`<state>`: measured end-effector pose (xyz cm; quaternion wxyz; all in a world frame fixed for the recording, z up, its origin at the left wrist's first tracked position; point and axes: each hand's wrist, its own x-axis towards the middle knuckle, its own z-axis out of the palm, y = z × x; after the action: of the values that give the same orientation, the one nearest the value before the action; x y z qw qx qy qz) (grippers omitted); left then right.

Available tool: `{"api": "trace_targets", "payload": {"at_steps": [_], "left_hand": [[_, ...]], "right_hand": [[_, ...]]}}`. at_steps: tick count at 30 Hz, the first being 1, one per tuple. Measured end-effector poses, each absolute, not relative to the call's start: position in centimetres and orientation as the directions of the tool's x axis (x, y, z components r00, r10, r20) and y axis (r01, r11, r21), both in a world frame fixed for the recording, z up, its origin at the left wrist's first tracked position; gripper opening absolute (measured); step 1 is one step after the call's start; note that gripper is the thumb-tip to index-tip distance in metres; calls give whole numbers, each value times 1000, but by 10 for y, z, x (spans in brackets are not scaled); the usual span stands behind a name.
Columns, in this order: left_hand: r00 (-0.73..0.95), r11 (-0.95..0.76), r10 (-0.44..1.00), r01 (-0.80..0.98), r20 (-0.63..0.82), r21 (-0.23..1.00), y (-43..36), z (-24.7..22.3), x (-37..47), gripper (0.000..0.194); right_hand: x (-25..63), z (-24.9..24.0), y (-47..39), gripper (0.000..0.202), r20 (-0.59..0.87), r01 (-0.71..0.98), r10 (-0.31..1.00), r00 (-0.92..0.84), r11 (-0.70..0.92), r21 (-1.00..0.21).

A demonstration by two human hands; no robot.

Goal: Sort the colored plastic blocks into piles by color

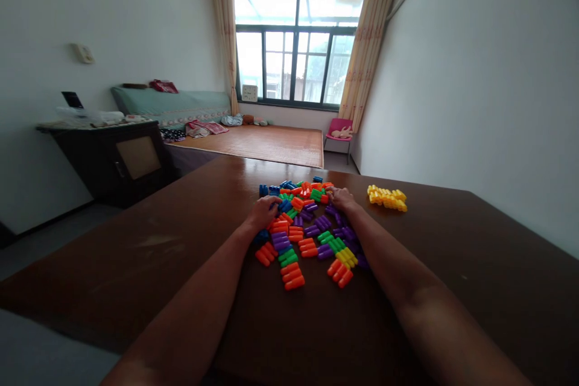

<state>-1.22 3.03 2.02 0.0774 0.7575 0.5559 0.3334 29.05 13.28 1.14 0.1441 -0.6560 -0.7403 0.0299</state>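
Many small plastic blocks in orange, purple, green, blue and yellow lie in a loose pile on the brown table [181, 229]. My left hand [265, 211] rests at the pile's left side, its fingers by the blue blocks [284, 205]; whether it grips one is hidden. At the far right of the pile, my right hand [342, 198] touches orange and green blocks [316, 195], its fingertips too small to make out. Nearer to me are an orange block [293, 276] and another orange block [340, 273] joined to a yellow one [346, 257].
A separate group of yellow blocks [387, 198] lies on the table to the right of my right hand. Beyond the table are a bed [271, 142], a pink chair [339, 129] and a dark cabinet [113, 157] at the left.
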Motion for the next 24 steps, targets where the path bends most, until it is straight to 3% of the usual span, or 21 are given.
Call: {"api": "trace_targets", "payload": {"at_steps": [5, 10, 15, 20, 24], "left_hand": [[130, -346, 898, 799, 421, 492, 33, 20, -17, 26], [121, -331, 904, 804, 410, 494, 37, 15, -17, 25], [142, -364, 892, 789, 430, 494, 42, 12, -20, 26], [141, -362, 892, 792, 430, 492, 43, 11, -21, 26], [142, -359, 891, 802, 431, 478, 42, 12, -20, 26]], "right_hand": [[292, 17, 132, 24, 153, 966, 987, -47, 84, -244], [314, 22, 127, 33, 212, 936, 976, 43, 35, -351], [385, 33, 126, 33, 362, 860, 868, 338, -129, -494], [465, 34, 112, 34, 285, 812, 780, 557, -437, -388], [481, 29, 95, 35, 281, 831, 794, 540, -450, -327]]}}
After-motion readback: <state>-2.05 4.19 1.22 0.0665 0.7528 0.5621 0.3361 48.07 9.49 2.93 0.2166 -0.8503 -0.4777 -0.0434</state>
